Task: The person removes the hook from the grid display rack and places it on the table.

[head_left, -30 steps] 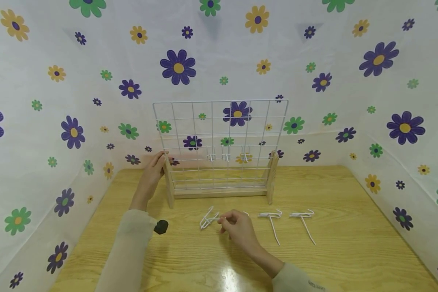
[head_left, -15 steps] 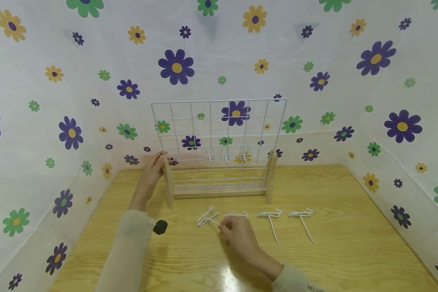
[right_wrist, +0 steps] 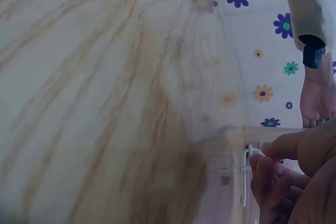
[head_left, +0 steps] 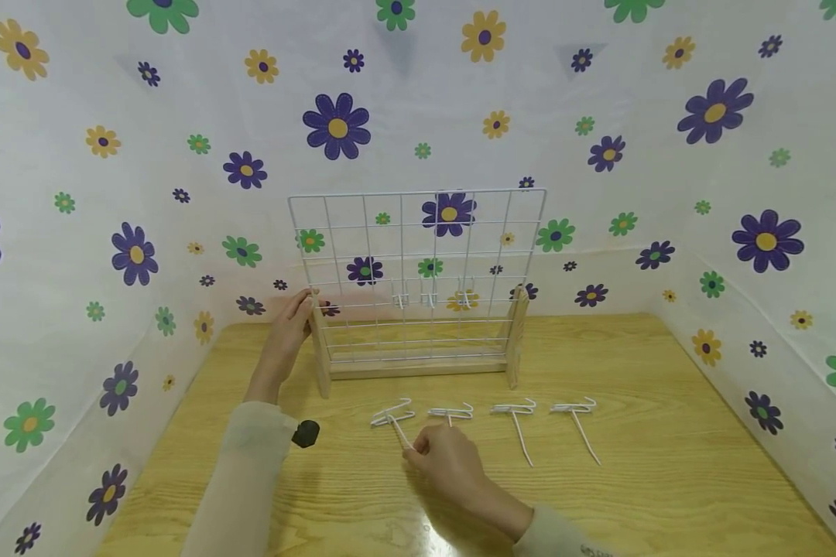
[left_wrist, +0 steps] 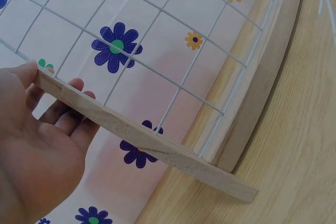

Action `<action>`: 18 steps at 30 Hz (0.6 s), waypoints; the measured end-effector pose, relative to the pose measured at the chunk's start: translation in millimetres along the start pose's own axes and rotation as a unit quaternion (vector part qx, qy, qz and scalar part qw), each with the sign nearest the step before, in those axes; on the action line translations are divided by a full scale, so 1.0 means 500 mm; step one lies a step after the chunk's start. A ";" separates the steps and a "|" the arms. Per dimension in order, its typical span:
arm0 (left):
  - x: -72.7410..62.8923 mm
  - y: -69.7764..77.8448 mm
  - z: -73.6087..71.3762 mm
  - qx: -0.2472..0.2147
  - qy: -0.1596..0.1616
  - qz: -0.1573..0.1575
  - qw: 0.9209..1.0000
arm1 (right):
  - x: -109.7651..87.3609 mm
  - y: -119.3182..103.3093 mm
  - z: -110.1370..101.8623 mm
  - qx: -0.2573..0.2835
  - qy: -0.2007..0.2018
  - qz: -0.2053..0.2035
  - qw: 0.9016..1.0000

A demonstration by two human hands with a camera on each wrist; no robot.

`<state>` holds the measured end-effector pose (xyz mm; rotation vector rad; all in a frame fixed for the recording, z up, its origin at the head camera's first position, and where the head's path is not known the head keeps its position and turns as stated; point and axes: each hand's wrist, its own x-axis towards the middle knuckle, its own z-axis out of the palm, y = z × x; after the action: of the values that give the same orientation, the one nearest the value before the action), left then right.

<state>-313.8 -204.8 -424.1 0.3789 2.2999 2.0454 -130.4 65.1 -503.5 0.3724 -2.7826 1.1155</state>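
Observation:
A white wire grid rack (head_left: 418,254) stands upright in a wooden base (head_left: 418,369). My left hand (head_left: 286,333) grips the rack's left wooden post (left_wrist: 157,145), thumb on one side and fingers behind it in the left wrist view. Low in front, my right hand (head_left: 453,468) pinches the stem of the leftmost white wire hook (head_left: 392,418) between thumb and fingertips. Just above that hand lies a second hook (head_left: 450,412), its stem mostly hidden. In the right wrist view, the pinched hook (right_wrist: 244,177) is partly covered by my fingers.
Two more hooks, one mid-right (head_left: 515,408) and one farther right (head_left: 575,408), lie on the wood-grain table (head_left: 669,418). Three small hooks (head_left: 429,299) hang on the grid. A flower-print sheet (head_left: 251,108) walls the table at the back and sides.
My right hand has moved a little down and left, turning the leftmost hook so its stem points toward me. The second hook has come more into view. My left hand has stayed on the post.

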 end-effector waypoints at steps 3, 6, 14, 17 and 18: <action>0.002 -0.001 0.000 -0.001 -0.002 0.001 1.000 | -0.002 -0.007 0.004 0.005 -0.017 0.000 1.000; 0.004 -0.001 -0.001 -0.003 -0.001 0.000 1.000 | -0.002 -0.013 0.008 0.008 -0.028 0.000 1.000; 0.001 0.000 -0.002 0.000 -0.002 0.001 1.000 | 0.000 -0.016 0.022 -0.003 -0.043 -0.007 0.999; 0.000 0.001 -0.001 -0.001 -0.005 0.005 1.000 | 0.001 -0.014 0.029 0.001 -0.050 -0.008 0.999; -0.001 0.001 0.000 -0.001 -0.005 0.006 1.000 | 0.001 -0.013 0.031 -0.001 -0.049 -0.010 0.999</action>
<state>-313.4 -205.1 -423.5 0.4035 2.2940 2.0469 -129.6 49.7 -510.2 0.4670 -2.8565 1.1202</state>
